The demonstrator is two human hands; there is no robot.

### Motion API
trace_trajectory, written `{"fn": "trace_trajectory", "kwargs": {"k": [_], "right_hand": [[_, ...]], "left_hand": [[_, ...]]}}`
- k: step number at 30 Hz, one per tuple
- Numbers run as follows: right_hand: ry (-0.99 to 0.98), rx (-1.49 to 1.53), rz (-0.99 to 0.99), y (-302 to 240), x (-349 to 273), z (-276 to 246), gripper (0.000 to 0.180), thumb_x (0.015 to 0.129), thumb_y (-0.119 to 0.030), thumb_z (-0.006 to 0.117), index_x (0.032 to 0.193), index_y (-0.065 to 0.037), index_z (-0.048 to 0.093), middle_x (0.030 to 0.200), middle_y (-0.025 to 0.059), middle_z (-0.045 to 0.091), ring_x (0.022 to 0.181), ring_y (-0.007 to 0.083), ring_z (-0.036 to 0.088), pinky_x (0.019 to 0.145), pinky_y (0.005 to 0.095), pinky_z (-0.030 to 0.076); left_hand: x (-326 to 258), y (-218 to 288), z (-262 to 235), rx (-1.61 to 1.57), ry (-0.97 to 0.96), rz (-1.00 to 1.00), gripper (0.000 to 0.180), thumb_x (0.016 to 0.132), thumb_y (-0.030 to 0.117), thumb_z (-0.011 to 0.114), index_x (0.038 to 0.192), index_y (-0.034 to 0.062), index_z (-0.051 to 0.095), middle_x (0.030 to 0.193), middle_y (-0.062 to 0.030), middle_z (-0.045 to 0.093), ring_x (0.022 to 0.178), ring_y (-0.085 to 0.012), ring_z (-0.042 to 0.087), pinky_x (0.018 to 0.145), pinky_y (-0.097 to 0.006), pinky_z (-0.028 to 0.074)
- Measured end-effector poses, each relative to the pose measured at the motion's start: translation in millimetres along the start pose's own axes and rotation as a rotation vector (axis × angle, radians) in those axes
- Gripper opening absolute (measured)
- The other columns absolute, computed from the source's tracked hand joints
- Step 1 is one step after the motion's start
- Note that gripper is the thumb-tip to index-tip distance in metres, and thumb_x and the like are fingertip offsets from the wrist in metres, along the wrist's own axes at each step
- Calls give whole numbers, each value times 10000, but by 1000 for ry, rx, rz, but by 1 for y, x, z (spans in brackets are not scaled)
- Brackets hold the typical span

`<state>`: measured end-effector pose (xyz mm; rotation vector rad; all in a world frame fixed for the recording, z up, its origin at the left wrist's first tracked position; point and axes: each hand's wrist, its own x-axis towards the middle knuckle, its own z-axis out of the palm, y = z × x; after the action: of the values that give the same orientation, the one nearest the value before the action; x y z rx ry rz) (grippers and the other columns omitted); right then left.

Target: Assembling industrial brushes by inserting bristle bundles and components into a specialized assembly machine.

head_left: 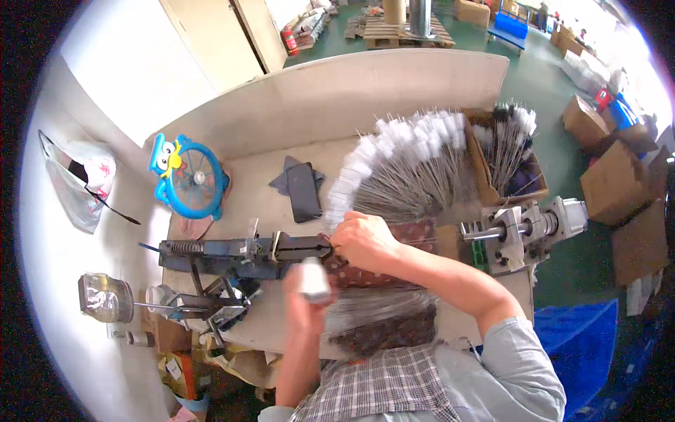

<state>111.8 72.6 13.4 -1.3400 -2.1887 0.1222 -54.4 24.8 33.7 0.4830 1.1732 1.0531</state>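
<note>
My left hand (306, 309), smeared by motion, is closed around a white, blunt-ended piece (313, 281) in front of the bench fixture. What kind of piece it is, the blur hides. My right hand (362, 243) is closed in a pinch at the right end of the long dark metal fixture (299, 247); whatever lies between its fingertips is too small to make out. Behind that hand fans a big pile of thin wire-stemmed brushes with white heads (415, 151). Bundled bare wires (383, 306) lie near my body, beside a brown dotted cloth (415, 239).
A black phone (304, 192) and a blue toy-like fan (197, 179) stand behind the fixture. At right are a motor-like clamp unit (517, 232) and a cardboard box (485, 165) of dark brushes. A lever mechanism (204, 302) juts out front left. A blue bin (576, 352) sits beside me.
</note>
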Motion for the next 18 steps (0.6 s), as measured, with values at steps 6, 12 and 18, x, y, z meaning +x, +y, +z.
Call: {"fn": "trace_trajectory", "kwargs": {"k": [6,12,18], "right_hand": [[8,9,-73,-8,3,-3,92,637,-180,596,578,-121,557,649,-11,547,698,211,518,637,326,451],[190,91,-56,-16,-27,-43,38,693,-127,574,674,-101,554,683,32,560,736,224,562,648,345,470],[-122,283,11,-11,-69,-19,99,723,-86,541,821,-93,543,743,84,560,664,279,591,577,375,485]], "left_hand": [[48,-48,-36,957,-160,228,284,810,286,629,726,17,662,629,-70,624,596,-119,567,584,-270,459],[32,-59,-7,235,-265,140,200,786,193,629,830,2,589,668,-72,599,582,-140,565,584,-286,468],[37,-72,-17,362,-233,323,110,700,36,608,724,41,501,600,-49,549,508,-117,525,462,-261,437]]}}
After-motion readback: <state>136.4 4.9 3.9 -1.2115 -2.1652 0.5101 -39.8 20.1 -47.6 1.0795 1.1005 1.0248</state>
